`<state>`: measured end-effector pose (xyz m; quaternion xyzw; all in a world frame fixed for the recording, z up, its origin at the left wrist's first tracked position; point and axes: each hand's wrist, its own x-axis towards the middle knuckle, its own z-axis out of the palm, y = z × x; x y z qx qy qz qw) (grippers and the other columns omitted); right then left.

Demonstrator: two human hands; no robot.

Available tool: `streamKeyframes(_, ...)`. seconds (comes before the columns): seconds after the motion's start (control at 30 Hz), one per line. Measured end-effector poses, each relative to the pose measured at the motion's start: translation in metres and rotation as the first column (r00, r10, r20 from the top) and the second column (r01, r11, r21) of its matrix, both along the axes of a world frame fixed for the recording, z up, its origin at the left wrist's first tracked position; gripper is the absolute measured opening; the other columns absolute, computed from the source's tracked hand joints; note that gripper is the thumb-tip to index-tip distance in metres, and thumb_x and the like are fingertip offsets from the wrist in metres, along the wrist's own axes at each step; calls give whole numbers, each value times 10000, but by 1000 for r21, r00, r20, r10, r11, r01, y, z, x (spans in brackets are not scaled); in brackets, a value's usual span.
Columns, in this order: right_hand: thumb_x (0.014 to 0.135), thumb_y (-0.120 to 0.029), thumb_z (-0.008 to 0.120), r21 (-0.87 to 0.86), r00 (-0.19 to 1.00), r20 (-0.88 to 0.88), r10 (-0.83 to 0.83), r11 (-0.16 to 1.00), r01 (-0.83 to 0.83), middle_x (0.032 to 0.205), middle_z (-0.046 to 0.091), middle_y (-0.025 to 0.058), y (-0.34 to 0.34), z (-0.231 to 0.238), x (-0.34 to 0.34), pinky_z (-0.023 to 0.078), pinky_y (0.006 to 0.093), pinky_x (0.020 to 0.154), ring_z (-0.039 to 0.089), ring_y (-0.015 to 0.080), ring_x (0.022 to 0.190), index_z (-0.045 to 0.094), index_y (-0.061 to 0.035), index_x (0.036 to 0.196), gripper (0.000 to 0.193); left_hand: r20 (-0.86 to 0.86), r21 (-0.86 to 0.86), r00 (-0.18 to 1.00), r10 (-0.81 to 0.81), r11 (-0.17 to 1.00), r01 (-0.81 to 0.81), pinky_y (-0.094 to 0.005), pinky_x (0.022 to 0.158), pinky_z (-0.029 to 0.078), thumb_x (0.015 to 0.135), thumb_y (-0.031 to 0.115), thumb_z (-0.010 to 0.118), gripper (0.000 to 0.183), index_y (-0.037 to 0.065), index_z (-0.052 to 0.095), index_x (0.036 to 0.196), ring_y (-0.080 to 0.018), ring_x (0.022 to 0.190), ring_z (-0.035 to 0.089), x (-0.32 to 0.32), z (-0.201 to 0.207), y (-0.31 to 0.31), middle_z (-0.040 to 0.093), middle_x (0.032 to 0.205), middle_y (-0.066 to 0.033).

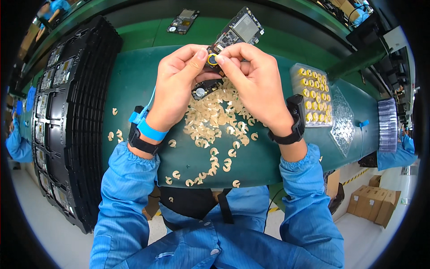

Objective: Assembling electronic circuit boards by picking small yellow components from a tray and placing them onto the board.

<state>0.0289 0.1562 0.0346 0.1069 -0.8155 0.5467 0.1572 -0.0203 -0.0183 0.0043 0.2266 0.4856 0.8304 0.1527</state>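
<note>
My left hand (179, 83) is closed on a black circuit board (245, 28), its thumb beside a round coin cell (212, 59) with a yellow rim. My right hand (257, 80) pinches at the cell's right edge with thumb and forefinger. The board tilts up to the right, showing a silver shield plate. Below my fingers is a dark board section (207, 89) with a round silver part; whether it joins the held board is hidden. Under my hands lies a heap of cream C-shaped pieces (212, 119).
Stacked black trays (76, 121) holding boards stand at the left. Another circuit board (182, 21) lies on the far ledge. At the right are a clear tray (309, 117) of yellow-rimmed cells, an empty clear blister tray (344, 127) and a stack of clear trays (388, 125).
</note>
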Motion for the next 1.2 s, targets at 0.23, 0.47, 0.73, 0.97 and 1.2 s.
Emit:
streamKeyframes(0.23, 933, -99, 718, -43, 998, -33, -51, 998, 49, 711, 539, 15, -5, -2, 0, 386, 271, 535, 465, 82, 601, 667, 24, 906, 136, 2, -21, 1000, 17, 1000, -17, -358, 946, 600, 1103, 206, 510, 293, -39, 618, 1220, -218, 1023, 737, 1, 1, 1, 725, 1146, -147)
streamKeyframes(0.47, 918, -87, 721, -42, 995, -66, -73, 997, 70, 701, 540, 23, -5, -7, -2, 393, 281, 537, 474, 97, 596, 670, 20, 894, 121, -16, -64, 999, 35, 997, -36, -359, 955, 597, 1082, 144, 538, 272, -62, 604, 1248, -217, 1061, 725, 4, 6, 1, 725, 1155, -156)
streamKeyframes(0.73, 912, -83, 730, -78, 994, -52, -100, 992, 96, 657, 532, 24, -7, -7, -1, 383, 289, 524, 462, 100, 568, 663, 16, 852, 134, -51, -106, 998, 33, 994, -38, -371, 992, 585, 1059, 77, 552, 282, -83, 585, 1289, -222, 1089, 716, 8, 9, 3, 717, 1191, -175)
streamKeyframes(0.97, 899, -58, 743, -110, 993, -75, -93, 990, 84, 651, 554, 22, -7, -9, -2, 371, 276, 509, 463, 74, 562, 669, 20, 836, 125, -66, -91, 997, 51, 994, -56, -386, 999, 590, 1063, 65, 542, 286, -89, 582, 1300, -238, 1095, 718, 9, 8, 3, 715, 1200, -180)
streamKeyframes(1.2, 890, -41, 757, -182, 978, -171, -122, 979, 90, 673, 586, 6, -10, -15, -4, 382, 239, 520, 481, 41, 584, 706, 23, 859, 87, -88, -43, 993, 78, 996, -82, -333, 950, 610, 1049, 47, 571, 292, -101, 593, 1301, -203, 1065, 718, 10, 8, 7, 727, 1165, -166)
